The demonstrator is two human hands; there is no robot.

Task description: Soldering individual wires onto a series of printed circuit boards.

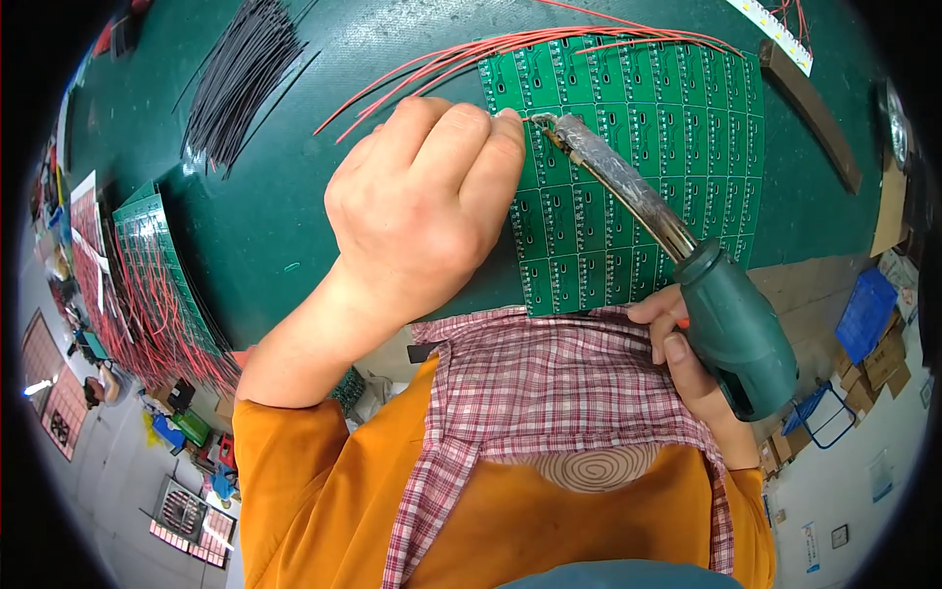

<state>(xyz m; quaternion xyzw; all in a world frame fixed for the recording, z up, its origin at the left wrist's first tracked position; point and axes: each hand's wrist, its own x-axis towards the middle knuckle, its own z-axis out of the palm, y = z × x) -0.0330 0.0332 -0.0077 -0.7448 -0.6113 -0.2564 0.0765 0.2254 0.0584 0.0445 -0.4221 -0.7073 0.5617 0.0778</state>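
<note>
A red wire (461, 61) is being pinched in the left hand (422, 206) against the green circuit board (628, 167) on the table (265, 206), while the soldering iron (687, 285) is being gripped in the right hand (687, 358), most pads seemingly remaining unwired.

Around your dark green worktable (255, 226): pale floor (128, 471) lower left, blue crate (865, 312) and cardboard boxes (878, 365) right.

Green-handled soldering iron (687, 285), tip on green PCB panel (638, 167) w/ red wires (471, 54) at far edge
</note>
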